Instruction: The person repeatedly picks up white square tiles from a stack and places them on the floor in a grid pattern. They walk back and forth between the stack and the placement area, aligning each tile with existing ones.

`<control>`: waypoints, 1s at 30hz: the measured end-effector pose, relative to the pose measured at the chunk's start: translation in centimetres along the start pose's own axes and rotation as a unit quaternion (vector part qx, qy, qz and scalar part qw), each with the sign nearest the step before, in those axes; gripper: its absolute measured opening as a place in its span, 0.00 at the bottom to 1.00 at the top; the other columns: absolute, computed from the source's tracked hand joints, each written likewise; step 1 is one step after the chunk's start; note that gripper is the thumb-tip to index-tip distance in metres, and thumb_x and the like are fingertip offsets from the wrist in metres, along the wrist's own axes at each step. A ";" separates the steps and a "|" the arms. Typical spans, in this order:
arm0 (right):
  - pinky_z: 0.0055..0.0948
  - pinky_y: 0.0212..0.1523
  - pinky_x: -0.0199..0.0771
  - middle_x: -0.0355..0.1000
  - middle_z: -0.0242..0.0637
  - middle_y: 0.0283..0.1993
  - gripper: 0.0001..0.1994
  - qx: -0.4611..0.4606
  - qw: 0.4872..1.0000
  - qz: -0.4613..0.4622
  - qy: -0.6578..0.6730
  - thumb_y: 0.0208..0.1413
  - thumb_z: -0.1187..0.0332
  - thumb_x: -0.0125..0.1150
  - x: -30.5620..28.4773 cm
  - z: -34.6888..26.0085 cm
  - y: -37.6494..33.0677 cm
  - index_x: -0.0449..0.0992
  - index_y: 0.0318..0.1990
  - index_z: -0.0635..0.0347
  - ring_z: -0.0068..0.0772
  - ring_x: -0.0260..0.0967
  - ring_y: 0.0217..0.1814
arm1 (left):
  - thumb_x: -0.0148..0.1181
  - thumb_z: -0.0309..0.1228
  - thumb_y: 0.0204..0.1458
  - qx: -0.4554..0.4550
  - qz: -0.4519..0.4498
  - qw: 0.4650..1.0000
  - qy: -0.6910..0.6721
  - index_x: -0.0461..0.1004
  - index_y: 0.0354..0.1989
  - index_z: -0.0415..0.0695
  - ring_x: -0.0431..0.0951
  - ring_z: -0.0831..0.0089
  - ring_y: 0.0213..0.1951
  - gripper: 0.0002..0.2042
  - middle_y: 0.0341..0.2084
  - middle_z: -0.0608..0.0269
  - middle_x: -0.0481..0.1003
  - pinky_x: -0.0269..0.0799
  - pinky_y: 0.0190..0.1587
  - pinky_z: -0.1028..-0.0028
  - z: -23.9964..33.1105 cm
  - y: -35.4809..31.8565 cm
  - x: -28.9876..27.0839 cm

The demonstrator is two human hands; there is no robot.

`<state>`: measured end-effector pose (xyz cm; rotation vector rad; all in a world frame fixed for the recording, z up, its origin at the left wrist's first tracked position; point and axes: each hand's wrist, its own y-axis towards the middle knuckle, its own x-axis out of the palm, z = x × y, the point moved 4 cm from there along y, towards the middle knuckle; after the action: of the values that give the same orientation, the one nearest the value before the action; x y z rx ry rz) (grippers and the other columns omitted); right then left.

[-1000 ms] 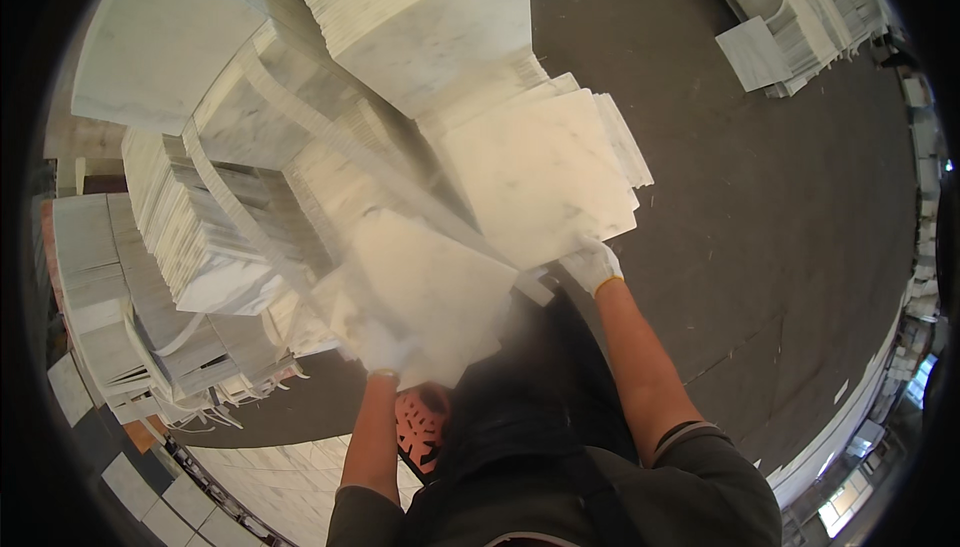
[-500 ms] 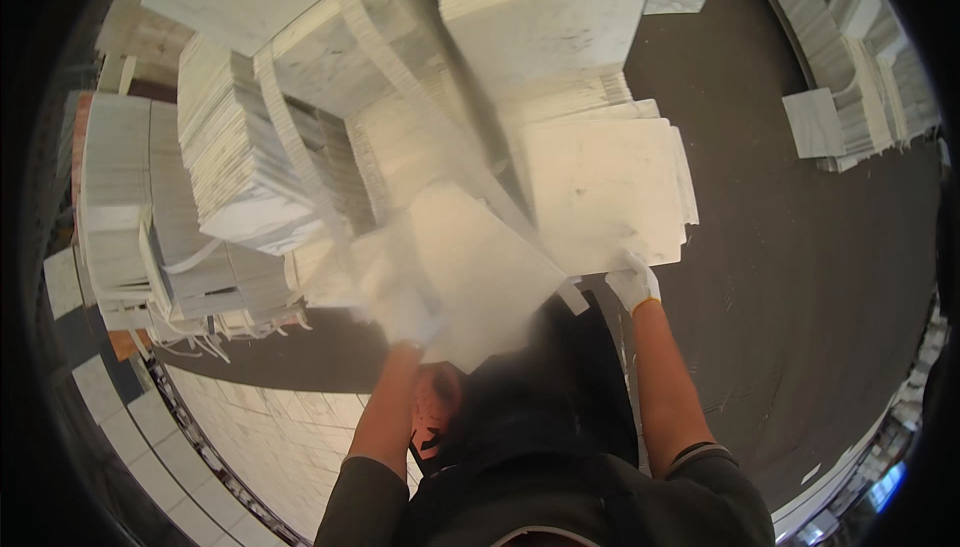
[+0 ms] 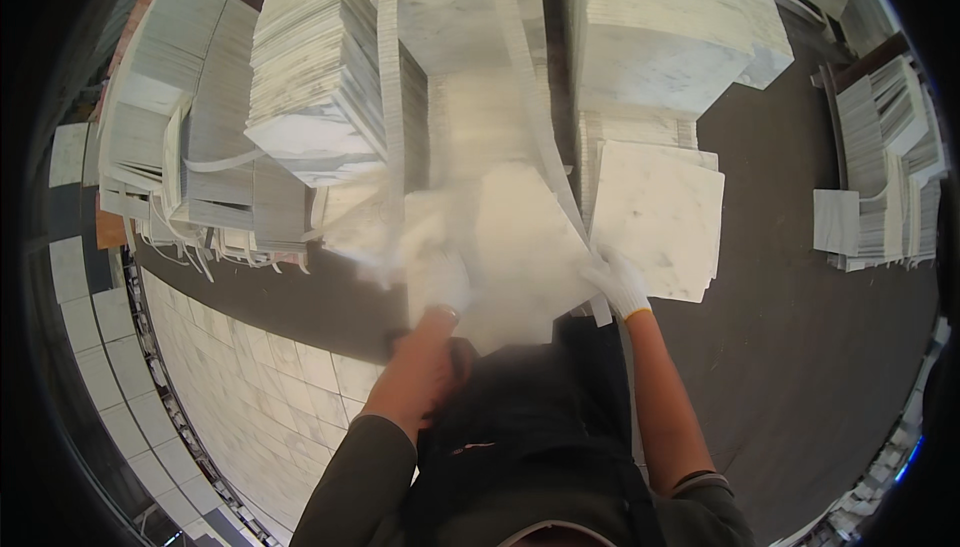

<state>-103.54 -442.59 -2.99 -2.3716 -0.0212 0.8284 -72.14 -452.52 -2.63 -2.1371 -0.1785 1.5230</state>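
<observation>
A pale marble tile (image 3: 525,242), partly smeared by motion, lies tilted in front of my body. My left hand (image 3: 443,277), in a white glove, grips its left side; the fingers are blurred. My right hand (image 3: 618,280), gloved in white with an orange cuff edge, closes on the tile's right corner. Just beyond the right hand sits a stack of square marble tiles (image 3: 660,217), its tiles slightly out of line. A pale strap (image 3: 535,97) runs down from a strapped stack to the tile.
A strapped stack of tiles (image 3: 455,22) stands ahead, between a tall left stack (image 3: 310,67) and a large right stack (image 3: 660,37). More tile bundles (image 3: 885,167) stand far right, others (image 3: 200,97) far left. Pale tiles (image 3: 250,367) cover an area at lower left, beside the dark floor (image 3: 790,377).
My right hand has left the right stack's near edge and moved left to the tile's corner. The left hand has shifted right along with the tile. The view has turned left.
</observation>
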 end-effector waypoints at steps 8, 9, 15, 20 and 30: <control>0.42 0.55 0.73 0.76 0.56 0.55 0.40 0.058 0.997 0.038 0.042 0.57 0.39 0.58 5.3 2.9 2.8 0.70 0.63 0.68 0.52 0.75 0.56 | 0.71 0.50 0.45 0.027 0.078 0.958 -0.275 0.58 0.70 0.36 0.55 0.42 0.71 0.46 0.71 0.35 0.55 0.56 0.70 0.56 -3.8 -3.8 2.7; 0.41 0.54 0.74 0.76 0.56 0.55 0.40 0.065 0.997 0.025 0.043 0.57 0.39 0.58 5.2 3.1 2.6 0.70 0.63 0.69 0.50 0.75 0.55 | 0.69 0.49 0.47 -0.015 0.082 0.923 -0.375 0.59 0.70 0.36 0.58 0.44 0.70 0.45 0.70 0.36 0.57 0.56 0.70 0.58 -4.8 -5.0 3.2; 0.35 0.51 0.75 0.76 0.53 0.54 0.39 0.075 0.995 -0.046 0.046 0.58 0.41 0.59 3.0 2.4 1.7 0.72 0.60 0.74 0.41 0.75 0.51 | 0.59 0.47 0.60 -0.174 -0.003 0.637 -0.751 0.63 0.71 0.40 0.69 0.63 0.65 0.34 0.66 0.54 0.68 0.61 0.67 0.68 -7.4 -9.3 6.7; 0.36 0.39 0.77 0.77 0.49 0.49 0.36 0.005 0.997 -0.059 0.055 0.59 0.43 0.60 4.2 2.8 0.3 0.73 0.58 0.74 0.37 0.76 0.43 | 0.59 0.44 0.63 -0.114 -0.004 0.408 -0.906 0.67 0.66 0.34 0.70 0.69 0.61 0.30 0.60 0.59 0.73 0.64 0.63 0.72 -7.1 -5.4 8.6; 0.23 0.28 0.73 0.75 0.32 0.32 0.23 -0.042 0.991 -0.078 0.101 0.60 0.54 0.62 9.2 -3.3 -9.7 0.78 0.52 0.67 0.22 0.74 0.32 | 0.57 0.50 0.65 -0.239 0.041 0.448 -0.861 0.79 0.53 0.33 0.77 0.76 0.47 0.27 0.48 0.61 0.80 0.72 0.53 0.75 -13.5 -8.1 9.4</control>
<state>-92.51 -434.61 -0.68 -2.4850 -0.1596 0.5201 -54.90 -446.34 -3.46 0.2335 -1.2186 3.2196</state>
